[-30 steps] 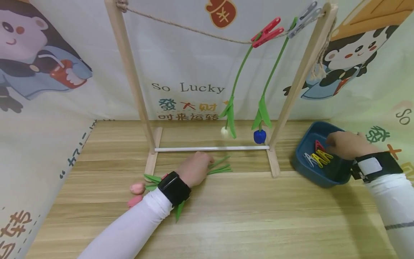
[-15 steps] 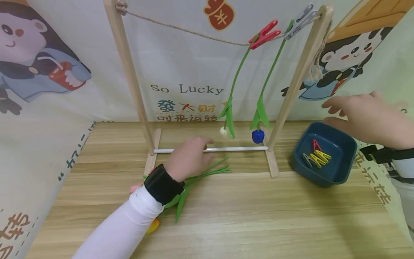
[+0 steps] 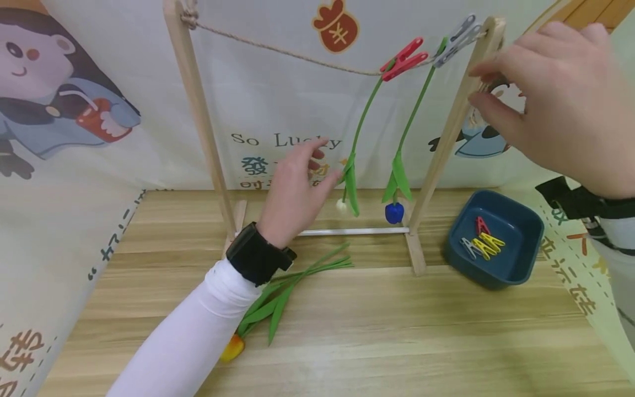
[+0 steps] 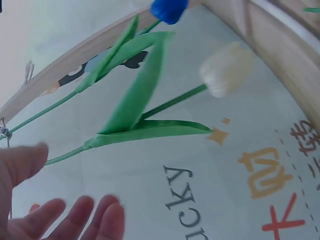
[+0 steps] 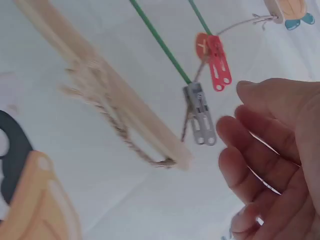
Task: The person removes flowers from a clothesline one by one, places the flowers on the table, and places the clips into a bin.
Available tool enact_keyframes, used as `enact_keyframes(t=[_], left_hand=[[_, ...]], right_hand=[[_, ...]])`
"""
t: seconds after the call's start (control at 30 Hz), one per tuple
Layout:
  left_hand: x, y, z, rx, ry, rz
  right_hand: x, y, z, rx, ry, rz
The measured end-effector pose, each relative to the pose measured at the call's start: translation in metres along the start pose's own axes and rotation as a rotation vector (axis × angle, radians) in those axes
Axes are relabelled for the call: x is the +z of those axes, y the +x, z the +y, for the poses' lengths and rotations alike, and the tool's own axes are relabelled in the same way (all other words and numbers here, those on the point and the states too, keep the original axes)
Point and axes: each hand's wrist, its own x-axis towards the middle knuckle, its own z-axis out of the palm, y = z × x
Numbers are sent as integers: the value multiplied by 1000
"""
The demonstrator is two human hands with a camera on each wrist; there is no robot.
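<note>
Two artificial tulips hang head down from a rope (image 3: 288, 53). A red clothespin (image 3: 404, 59) clips the white tulip (image 4: 227, 70); a grey clothespin (image 5: 201, 117) clips the blue tulip (image 3: 394, 213). My left hand (image 3: 297, 193) is raised beside the white tulip's leaves, thumb and fingers spread apart and holding nothing. By the frame's right post, my right hand (image 3: 570, 105) is up with loosely bent fingers, nothing between them. In the right wrist view its fingertips point toward both clothespins. Below my left arm lie several tulips, their green stems (image 3: 322, 267) together, one bloom orange-yellow (image 3: 233, 348).
A wooden frame (image 3: 198, 110) carries the rope, with a white rod (image 3: 357, 231) low across it. At the right stands a dark blue bin (image 3: 526, 226) holding red, yellow and grey clothespins. Printed cloth (image 3: 278, 99) hangs close behind the frame.
My right hand has left the bin and risen to the frame's right post. My left hand has lifted off the stems on the table, up toward the hanging white tulip.
</note>
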Motion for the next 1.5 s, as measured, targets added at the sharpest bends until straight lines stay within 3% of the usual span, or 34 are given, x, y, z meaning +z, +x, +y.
enact_keyframes(t=[0.13,0.33,0.47,0.7,0.97,1.5], left_hand=[[2,13,8,20,-88,73],[10,29,15,69,-179,137],[16,38,19,97,-201,155],[24,51,25,54,-230,150],[31,56,28,51,-239,156],[28,55,31,47,-213,146]], right_hand=[[-3,21,-2,-12,-30,19],[1,45,-5,22,-24,-64],[7,57,-6,6,-29,-94],[16,71,-13,26,-58,-176],[18,74,-15,-15,-72,-173],[20,73,-15,-21,-75,-163]])
